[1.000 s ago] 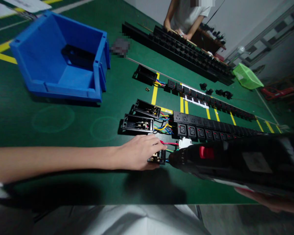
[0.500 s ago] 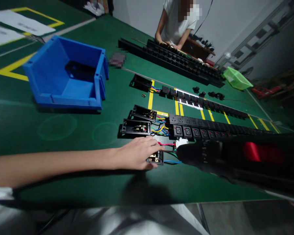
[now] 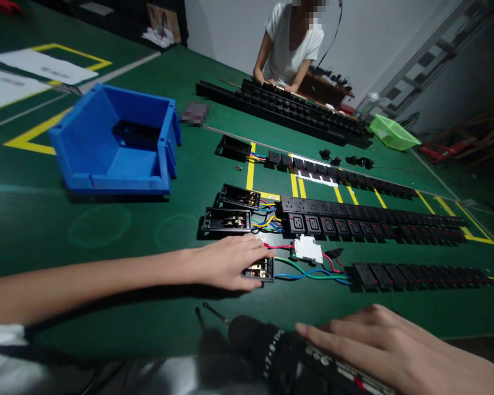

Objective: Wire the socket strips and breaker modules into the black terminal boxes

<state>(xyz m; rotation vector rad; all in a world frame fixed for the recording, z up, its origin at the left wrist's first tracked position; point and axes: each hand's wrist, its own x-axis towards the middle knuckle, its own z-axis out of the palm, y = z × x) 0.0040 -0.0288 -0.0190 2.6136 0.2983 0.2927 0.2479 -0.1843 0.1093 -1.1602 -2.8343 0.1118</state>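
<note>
My left hand (image 3: 226,260) rests on a small black terminal box (image 3: 258,270) near the table's front edge, fingers closed over its left end. Red, green and blue wires (image 3: 312,271) run from the box past a white breaker (image 3: 307,248) to a black socket strip (image 3: 419,275). My right hand (image 3: 395,351) lies over a black electric screwdriver (image 3: 267,345) at the bottom edge, fingers stretched along its body, with the bit (image 3: 216,312) pointing left and up over the green table (image 3: 107,230).
Two more open terminal boxes (image 3: 230,211) with wired socket strips (image 3: 374,219) lie behind. A blue bin (image 3: 115,142) stands at the left. Across the table a person in a white shirt (image 3: 290,46) works on long black strips (image 3: 288,107). A green tray (image 3: 390,131) sits far right.
The screwdriver has dropped from the right, level with the terminal box, to the bottom edge, baring the breaker, wires and near socket strip. My left hand has stayed on the box.
</note>
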